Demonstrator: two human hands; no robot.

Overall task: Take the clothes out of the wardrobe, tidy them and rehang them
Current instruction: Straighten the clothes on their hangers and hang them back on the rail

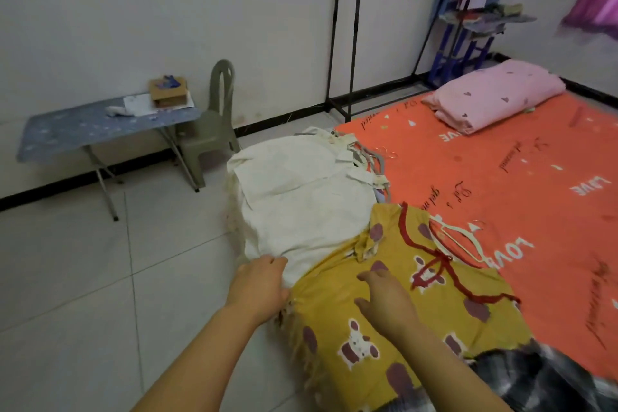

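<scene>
A cream white garment (pixel 294 197) lies at the left edge of the orange mattress (pixel 501 184), on top of several grey hangers (pixel 378 160). Beside it lies a yellow garment (pixel 384 338) with red trim and a cartoon animal print, a white hanger (pixel 458 241) at its neck. My left hand (pixel 259 284) rests on the lower edge of the white garment, fingers curled on the cloth. My right hand (pixel 384 301) hovers over or lightly touches the yellow garment with spread fingers. A dark plaid garment (pixel 541 378) shows at the bottom right.
A black clothes rack frame (pixel 347 30) stands against the far wall. A pink folded blanket (pixel 495 94) lies at the mattress head. A blue ironing table (pixel 100 130) and a grey plastic chair (pixel 210 124) stand to the left on the tiled floor. A blue shelf (pixel 468 30) is at the back right.
</scene>
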